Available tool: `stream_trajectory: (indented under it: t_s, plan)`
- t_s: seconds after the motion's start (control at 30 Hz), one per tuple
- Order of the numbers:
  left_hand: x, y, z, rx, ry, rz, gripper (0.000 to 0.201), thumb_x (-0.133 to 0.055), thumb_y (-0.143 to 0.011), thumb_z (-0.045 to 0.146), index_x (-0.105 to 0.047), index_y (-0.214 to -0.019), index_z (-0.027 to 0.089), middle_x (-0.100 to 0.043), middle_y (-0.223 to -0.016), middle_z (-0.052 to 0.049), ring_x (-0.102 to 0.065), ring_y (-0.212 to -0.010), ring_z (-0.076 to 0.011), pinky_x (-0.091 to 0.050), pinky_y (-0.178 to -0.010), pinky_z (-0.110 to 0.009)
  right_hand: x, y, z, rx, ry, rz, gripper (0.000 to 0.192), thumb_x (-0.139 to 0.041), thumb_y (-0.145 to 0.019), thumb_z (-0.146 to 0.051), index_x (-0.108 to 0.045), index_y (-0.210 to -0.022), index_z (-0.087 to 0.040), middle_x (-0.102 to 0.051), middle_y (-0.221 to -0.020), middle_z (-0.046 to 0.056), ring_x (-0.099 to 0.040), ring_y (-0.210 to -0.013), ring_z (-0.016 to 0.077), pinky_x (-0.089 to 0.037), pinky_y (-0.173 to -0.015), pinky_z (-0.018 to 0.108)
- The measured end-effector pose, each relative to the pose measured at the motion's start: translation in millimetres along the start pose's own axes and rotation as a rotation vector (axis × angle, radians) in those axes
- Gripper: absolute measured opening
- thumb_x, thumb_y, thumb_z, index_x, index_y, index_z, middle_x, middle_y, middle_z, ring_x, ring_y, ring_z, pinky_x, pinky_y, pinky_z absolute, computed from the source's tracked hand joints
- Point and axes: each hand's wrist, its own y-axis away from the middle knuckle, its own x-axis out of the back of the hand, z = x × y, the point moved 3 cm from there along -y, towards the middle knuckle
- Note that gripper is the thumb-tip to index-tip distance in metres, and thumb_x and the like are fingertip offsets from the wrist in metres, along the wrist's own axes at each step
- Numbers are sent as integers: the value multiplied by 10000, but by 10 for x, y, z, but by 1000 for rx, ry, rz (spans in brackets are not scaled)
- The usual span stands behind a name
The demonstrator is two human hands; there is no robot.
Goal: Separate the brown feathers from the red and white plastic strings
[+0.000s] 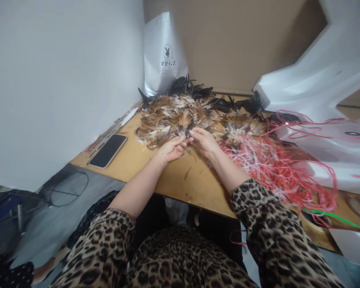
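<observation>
My left hand and my right hand meet over the near side of a feather pile. Their fingertips are pinched close together around a small feather, which blends into the pile behind it. Brown and whitish feathers make up most of the heap, with long black feathers along its back. Just right of my right hand lies a tangle of red and pink ribbon strands. A few loose feather bits lie on the tabletop below my fingers.
A phone lies on the wooden table, at its left. Against the back wall stands a silver-white bag. White plastic sheeting fills the right side. A green strip lies at lower right. Another person's arm shows at lower left.
</observation>
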Motion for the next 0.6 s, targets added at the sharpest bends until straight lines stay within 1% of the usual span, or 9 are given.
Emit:
stream_trajectory:
  t_s: [0.1, 0.23, 0.33, 0.4, 0.47, 0.53, 0.6]
  plan:
    - [-3, 5, -15, 19, 25, -12, 114, -531, -815, 94, -614, -877, 142, -658, -824, -55, -546, -524, 0, -388, -427, -46, -32, 5, 46, 15, -10, -22, 368, -804, -465, -360, -556, -674, -185, -549, -566, -77, -477, -501, 42, -414, -561, 195]
    - [-8, 6, 4, 0, 84, -48, 130, -490, -825, 64, -611, -820, 113, -610, -721, -33, -502, -498, 10, -359, -418, -42, -39, 20, 77, -6, -13, -56, 357, -799, -484, -356, -565, -695, -190, -591, -581, -58, -546, -569, 69, -420, -572, 191]
    - [-16, 2, 28, -28, 89, -70, 136, -499, -810, 45, -615, -839, 111, -591, -706, -20, -490, -502, 15, -343, -417, -37, -29, 28, 70, -22, -17, -70, 338, -789, -507, -347, -582, -727, -197, -626, -634, -43, -583, -627, 83, -428, -584, 190]
    - [-10, -10, 50, -86, 59, -52, 111, -539, -786, 47, -617, -834, 110, -594, -709, -17, -491, -505, 15, -343, -416, -40, -9, 27, 65, -42, -14, -41, 334, -779, -525, -346, -595, -767, -205, -646, -678, -33, -600, -660, 93, -421, -570, 186]
    - [5, -30, 74, -170, 17, -19, 57, -581, -762, 61, -612, -790, 100, -605, -711, -18, -499, -509, 9, -357, -422, -52, 16, 25, 60, -64, -14, 15, 337, -771, -534, -348, -603, -791, -210, -659, -709, -26, -601, -664, 95, -409, -546, 181]
    - [21, -51, 89, -247, -30, 12, 15, -615, -740, 83, -608, -750, 91, -619, -715, -21, -508, -514, 3, -371, -431, -66, 26, 27, 57, -77, 4, 51, 324, -761, -546, -364, -611, -785, -205, -666, -729, -18, -584, -627, 85, -393, -520, 176]
    - [31, -67, 87, -294, -88, 31, 43, -643, -721, 109, -620, -752, 92, -632, -716, -18, -515, -518, 1, -386, -452, -78, 16, 29, 59, -76, 45, 49, 304, -744, -569, -400, -617, -751, -192, -663, -721, -8, -554, -580, 74, -376, -494, 176]
